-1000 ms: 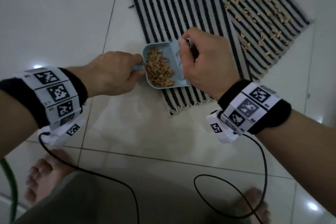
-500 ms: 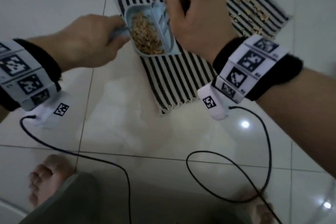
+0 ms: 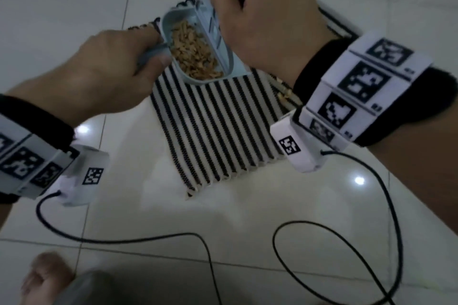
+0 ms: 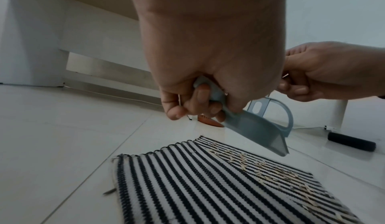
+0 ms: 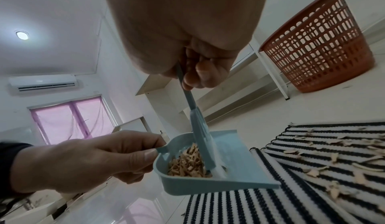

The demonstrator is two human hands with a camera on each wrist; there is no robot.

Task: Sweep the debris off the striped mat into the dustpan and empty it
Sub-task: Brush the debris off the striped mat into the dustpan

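Over white floor tiles (image 3: 173, 218), my left hand (image 3: 104, 69) clamps the pale-blue plastic dustpan (image 3: 235, 67) handle; tan debris (image 3: 195, 52) lies at 3 o'clock of that grip, my right hand (image 3: 260, 12) clamping the blue brush (image 5: 200, 132).

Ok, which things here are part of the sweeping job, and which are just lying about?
Job:
light blue plastic dustpan
blue hand brush
tan wood shavings
black-and-white striped woven mat
orange plastic lattice basket, probably for emptying
left hand
right hand

Lying about:
black foam roller
white shelf frame
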